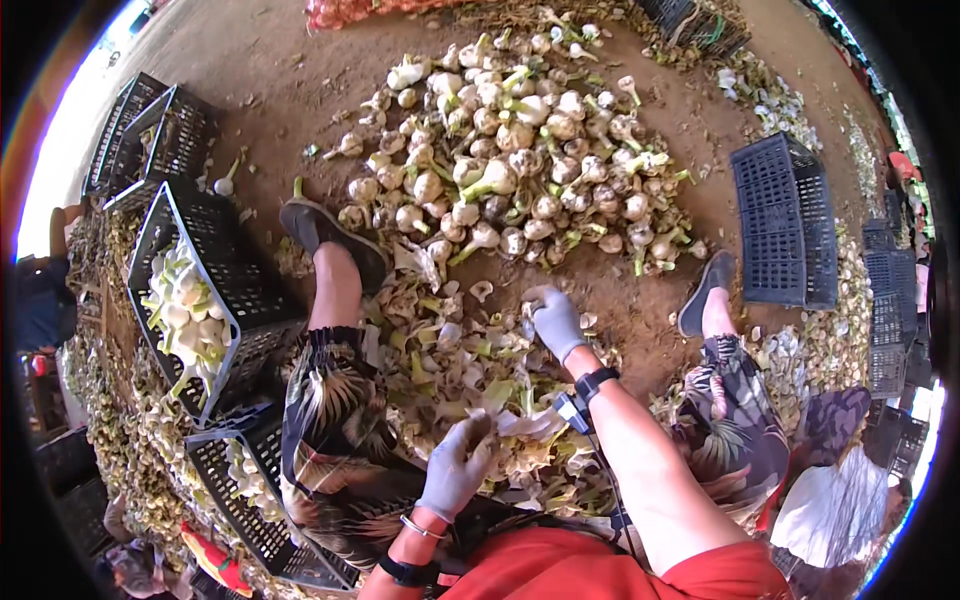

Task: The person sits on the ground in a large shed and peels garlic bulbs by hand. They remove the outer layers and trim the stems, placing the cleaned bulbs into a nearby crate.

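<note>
Both my hands wear light grey gloves. My left hand (455, 470) is low in the middle, above the loose garlic skins (450, 365), its fingers curled together; whatever may be in them is hidden. Reaching forward, my right hand (556, 322) has its fingers bent down near the close edge of a garlic pile (500, 180). The fingertips are closed, and I cannot make out what they hold. Whole bulbs with cut stems, white to soil-brown, make up the pile between my feet.
Left of my leg, a black crate (250, 330) holds pale trimmed garlic, with another crate (215, 470) of garlic nearer. Stacked crates (185, 140) stand far left. A dark crate (770, 220) lies right of the pile. A red net sack (360, 10) is at the far edge.
</note>
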Motion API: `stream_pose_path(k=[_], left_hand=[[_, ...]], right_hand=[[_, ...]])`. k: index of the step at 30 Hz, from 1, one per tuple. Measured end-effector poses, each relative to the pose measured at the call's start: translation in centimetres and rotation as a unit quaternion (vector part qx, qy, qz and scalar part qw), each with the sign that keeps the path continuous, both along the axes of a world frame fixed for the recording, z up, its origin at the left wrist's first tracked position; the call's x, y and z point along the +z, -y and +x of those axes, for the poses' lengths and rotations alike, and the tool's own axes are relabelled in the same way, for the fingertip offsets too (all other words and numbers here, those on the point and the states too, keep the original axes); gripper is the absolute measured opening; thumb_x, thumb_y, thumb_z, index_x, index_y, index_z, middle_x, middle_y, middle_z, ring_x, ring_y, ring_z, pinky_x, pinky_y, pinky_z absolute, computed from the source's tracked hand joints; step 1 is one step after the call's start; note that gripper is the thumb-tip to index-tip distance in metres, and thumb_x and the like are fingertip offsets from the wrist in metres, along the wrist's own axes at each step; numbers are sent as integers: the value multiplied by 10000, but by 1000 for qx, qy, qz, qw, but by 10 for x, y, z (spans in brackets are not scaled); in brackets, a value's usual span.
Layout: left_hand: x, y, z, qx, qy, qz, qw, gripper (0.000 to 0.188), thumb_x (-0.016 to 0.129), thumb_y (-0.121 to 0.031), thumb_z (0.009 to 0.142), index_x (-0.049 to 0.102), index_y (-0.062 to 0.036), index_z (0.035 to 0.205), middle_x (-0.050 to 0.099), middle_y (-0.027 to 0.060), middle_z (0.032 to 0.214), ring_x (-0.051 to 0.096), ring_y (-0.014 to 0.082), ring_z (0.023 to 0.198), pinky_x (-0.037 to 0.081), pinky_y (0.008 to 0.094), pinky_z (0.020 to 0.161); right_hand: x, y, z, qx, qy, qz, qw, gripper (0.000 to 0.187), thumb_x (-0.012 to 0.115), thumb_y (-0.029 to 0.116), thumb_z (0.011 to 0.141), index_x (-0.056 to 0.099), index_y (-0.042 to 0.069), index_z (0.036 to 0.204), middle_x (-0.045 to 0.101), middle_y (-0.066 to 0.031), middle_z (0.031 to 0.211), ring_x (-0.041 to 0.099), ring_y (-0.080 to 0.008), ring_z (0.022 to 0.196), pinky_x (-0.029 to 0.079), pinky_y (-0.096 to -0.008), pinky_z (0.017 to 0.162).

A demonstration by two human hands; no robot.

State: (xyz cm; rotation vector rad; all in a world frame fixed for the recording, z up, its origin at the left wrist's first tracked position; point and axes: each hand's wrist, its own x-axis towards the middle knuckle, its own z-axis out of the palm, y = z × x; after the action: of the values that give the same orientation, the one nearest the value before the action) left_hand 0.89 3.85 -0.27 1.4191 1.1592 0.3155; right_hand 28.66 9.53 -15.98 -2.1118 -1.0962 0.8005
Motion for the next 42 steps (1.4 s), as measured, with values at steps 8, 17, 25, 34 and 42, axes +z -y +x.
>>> stream_pose_path(k=[8,17,25,34,42], left_hand=[[15,-6,22,31,58,53,996,680,699,-53,897,386,22,1496,528,125,1380,561,205,1231,473,350,1041],[62,25,15,64,134,52,988,576,692,-48,906,456,54,1421,576,125,1334,578,183,1207,472,325,1050],[76,39,-2,134,309,-145,930,556,663,-130,978,433,35,1456,603,101,1308,616,174,1169,545,320,961],[78,33,-15,121,413,-302,851,531,547,-339,1065,455,25,1440,661,90,1120,655,143,905,540,269,704],[94,44,-21,6,315,-538,782,578,459,-609,1025,606,-66,1155,691,108,854,598,209,582,456,317,529]], right_hand=[[182,62,-61,-101,-585,-33,804,379,514,-46,960,671,31,1296,711,-79,1201,687,-147,1001,569,-306,932],[208,122,-106,7,-104,73,992,205,712,116,905,706,-46,1030,715,-200,858,691,-245,810,517,-374,749],[237,143,-101,35,-286,95,953,219,646,29,929,708,-34,1130,748,-127,1011,679,-174,951,520,-318,868],[259,137,-105,77,-413,88,903,297,634,-21,913,715,18,1197,746,-47,1022,679,-146,966,546,-286,835],[260,137,-98,261,-93,203,939,360,659,-42,837,725,62,1175,687,-112,1184,676,-242,1071,524,-349,918]])
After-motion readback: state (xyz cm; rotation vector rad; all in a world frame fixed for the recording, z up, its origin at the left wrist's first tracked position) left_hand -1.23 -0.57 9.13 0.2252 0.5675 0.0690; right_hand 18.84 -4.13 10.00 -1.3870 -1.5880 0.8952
